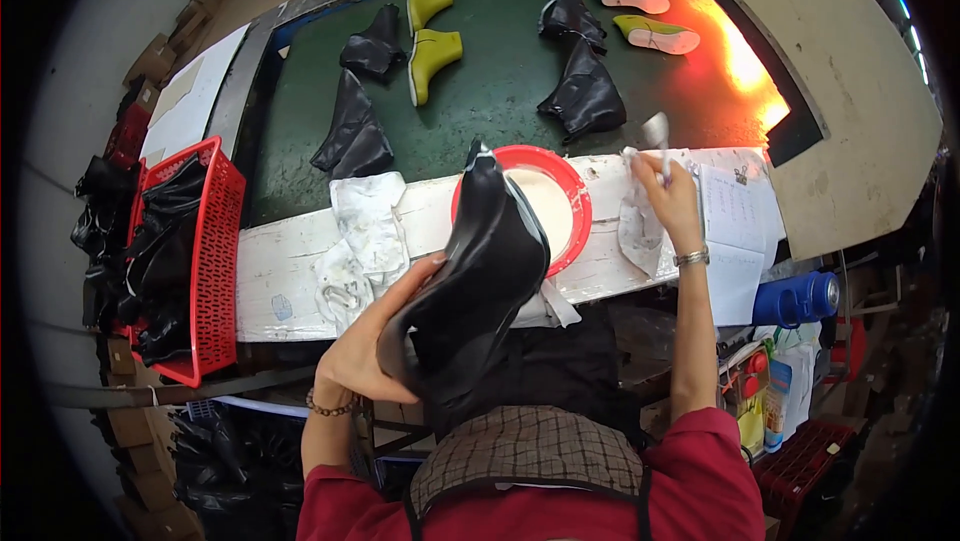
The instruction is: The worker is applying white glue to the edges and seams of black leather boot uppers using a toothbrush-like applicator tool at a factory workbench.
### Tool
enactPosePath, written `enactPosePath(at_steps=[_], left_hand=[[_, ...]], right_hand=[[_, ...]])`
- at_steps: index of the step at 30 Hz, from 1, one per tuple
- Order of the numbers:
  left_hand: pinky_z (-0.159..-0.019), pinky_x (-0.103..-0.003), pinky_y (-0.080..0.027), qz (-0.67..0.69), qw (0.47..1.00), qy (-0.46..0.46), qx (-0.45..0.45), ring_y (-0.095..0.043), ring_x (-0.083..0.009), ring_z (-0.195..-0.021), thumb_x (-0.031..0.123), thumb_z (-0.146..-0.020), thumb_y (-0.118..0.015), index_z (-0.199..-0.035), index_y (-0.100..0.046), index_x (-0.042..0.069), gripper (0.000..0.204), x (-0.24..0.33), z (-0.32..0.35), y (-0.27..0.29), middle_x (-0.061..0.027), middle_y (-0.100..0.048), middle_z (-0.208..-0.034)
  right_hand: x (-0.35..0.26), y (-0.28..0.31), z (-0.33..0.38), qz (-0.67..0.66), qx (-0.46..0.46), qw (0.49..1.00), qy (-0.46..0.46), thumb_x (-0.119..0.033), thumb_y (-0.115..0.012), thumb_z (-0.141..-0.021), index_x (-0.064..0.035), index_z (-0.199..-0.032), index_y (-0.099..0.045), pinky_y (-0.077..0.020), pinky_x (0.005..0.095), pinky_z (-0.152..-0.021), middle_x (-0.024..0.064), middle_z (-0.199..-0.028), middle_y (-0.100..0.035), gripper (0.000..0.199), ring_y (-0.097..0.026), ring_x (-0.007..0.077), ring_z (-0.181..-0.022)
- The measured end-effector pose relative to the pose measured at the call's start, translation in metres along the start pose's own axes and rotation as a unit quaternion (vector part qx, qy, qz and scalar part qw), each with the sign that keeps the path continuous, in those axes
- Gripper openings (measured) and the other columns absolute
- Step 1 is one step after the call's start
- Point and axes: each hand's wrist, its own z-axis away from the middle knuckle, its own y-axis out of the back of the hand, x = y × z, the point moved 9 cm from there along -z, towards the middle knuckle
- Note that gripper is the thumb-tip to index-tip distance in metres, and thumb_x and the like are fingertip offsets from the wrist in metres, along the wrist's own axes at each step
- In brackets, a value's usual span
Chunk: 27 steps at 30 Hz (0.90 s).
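black boot upper (480,276): held up over the near edge of the white bench (290,261), long axis running near-left to far-right, narrow end pointing far toward the red-rimmed dish (572,203), wide opening toward the person. left hand (365,346): closed round the lower left side of the boot upper, thumb along its edge. right hand (668,199): fingers closed round a small brush (657,136), raised at the right of the dish, above a crumpled white rag (640,231).
surface: white bench, smeared; second rag (365,236) left of the dish; papers (735,231) at the right end. green belt (490,81) beyond the bench carries more black uppers (585,96) and yellow-green boot forms (432,56). red basket (205,261) at left holds black pieces.
hard to make out: brush tip blurred; dish partly hidden behind the boot upper; orange glare at far right washes out the belt there.
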Motion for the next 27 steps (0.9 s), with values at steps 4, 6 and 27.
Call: enactPosePath(at_steps=[4,6,27], left_hand=[[-0.109,-0.043,-0.044,-0.350,0.934,-0.053,-0.046,-0.049,-0.0385,-0.135,0.006,-0.052,-0.087,-0.158,-0.033,0.011,0.119,0.043,-0.028,-0.025,-0.0226,-0.041,-0.150],[-0.106,-0.046,-0.045,-0.446,0.893,-0.054,-0.030,-0.051,-0.0442,-0.127,0.002,-0.056,-0.084,-0.158,-0.036,0.025,0.115,0.052,-0.040,-0.041,-0.0239,-0.043,-0.140],[-0.095,-0.048,-0.046,-0.516,0.790,-0.291,-0.160,-0.056,-0.0421,-0.112,0.006,-0.056,-0.087,-0.158,-0.037,0.019,0.114,0.037,-0.110,-0.142,-0.0256,-0.048,-0.132]], right_hand=[[0.042,0.004,0.049,0.308,0.076,0.935,0.160,-0.031,-0.077,-0.091,0.0044,-0.106,-0.074,-0.0467,0.0326,-0.058,0.0126,-0.075,-0.069,0.038,-0.062,0.0161,-0.063],[0.074,0.020,0.044,0.187,0.060,0.977,0.079,-0.025,-0.078,-0.091,0.0050,-0.106,-0.073,-0.0453,0.0283,-0.060,0.0071,-0.074,-0.070,0.034,-0.060,0.0121,-0.065],[-0.121,0.087,0.023,0.102,0.250,0.931,0.244,-0.011,-0.081,-0.082,-0.0059,-0.106,-0.069,-0.0508,0.0386,-0.062,0.0104,-0.100,-0.056,0.027,-0.065,0.0287,-0.076]])
